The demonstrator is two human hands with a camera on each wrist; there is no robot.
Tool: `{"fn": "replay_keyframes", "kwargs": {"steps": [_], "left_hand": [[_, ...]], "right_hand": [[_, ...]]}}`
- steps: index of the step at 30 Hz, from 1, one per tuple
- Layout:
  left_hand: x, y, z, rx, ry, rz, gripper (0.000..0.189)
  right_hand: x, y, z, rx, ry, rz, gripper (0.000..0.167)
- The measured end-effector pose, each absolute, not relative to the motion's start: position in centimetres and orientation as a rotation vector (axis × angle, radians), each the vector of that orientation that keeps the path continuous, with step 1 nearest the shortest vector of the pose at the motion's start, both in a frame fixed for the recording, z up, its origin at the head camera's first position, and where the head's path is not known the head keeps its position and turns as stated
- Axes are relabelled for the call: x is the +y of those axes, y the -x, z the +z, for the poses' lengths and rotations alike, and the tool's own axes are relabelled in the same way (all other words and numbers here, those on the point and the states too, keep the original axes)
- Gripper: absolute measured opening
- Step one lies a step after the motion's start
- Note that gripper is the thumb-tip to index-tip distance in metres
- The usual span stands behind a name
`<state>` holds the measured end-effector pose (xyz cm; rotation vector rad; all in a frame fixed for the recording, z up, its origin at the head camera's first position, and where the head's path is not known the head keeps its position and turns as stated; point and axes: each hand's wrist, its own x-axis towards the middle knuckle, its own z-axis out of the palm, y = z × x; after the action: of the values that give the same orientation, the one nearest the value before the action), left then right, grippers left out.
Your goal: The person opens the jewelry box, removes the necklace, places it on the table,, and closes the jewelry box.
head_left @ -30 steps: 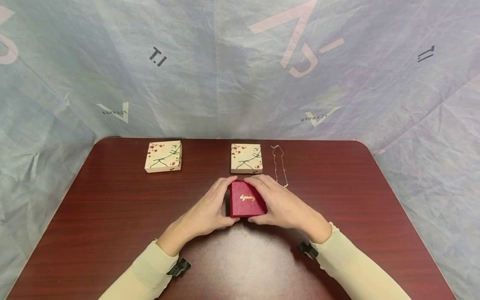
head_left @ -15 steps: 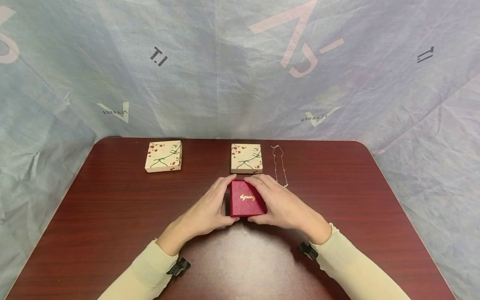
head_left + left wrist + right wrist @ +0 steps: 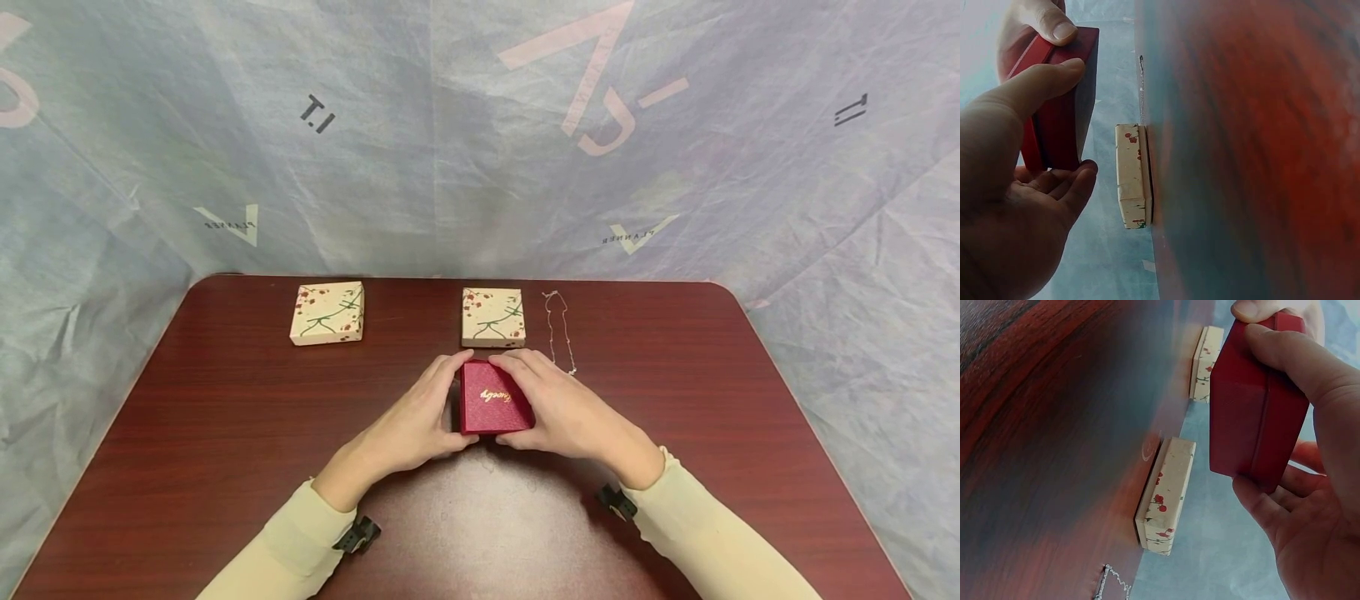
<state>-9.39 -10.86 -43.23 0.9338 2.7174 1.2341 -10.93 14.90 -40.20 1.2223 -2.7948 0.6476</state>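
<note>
Between both hands is a small red jewelry box with gold lettering on its lid, lid down on its base. My left hand grips its left side, thumb at the near face and fingers at the far one. On the other side my right hand holds it the same way, covering part of the lid. Both wrist views show the red box raised off the tabletop, with a seam running round it between lid and base. In the right wrist view the thumb presses on the box near that seam.
Just beyond the hands stands a cream flowered box; a matching flowered box is farther left. A thin silver chain necklace lies right of the middle box. The dark red-brown table meets a grey cloth backdrop.
</note>
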Motion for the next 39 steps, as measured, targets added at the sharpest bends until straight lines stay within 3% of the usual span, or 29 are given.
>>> {"fn": "replay_keyframes", "kwargs": {"steps": [39], "left_hand": [[-11.36, 9.5, -43.39, 2.717, -0.947, 1.208, 0.106]], "right_hand": [[15.43, 10.94, -39.35, -2.829, -1.192, 0.684, 0.099]]}}
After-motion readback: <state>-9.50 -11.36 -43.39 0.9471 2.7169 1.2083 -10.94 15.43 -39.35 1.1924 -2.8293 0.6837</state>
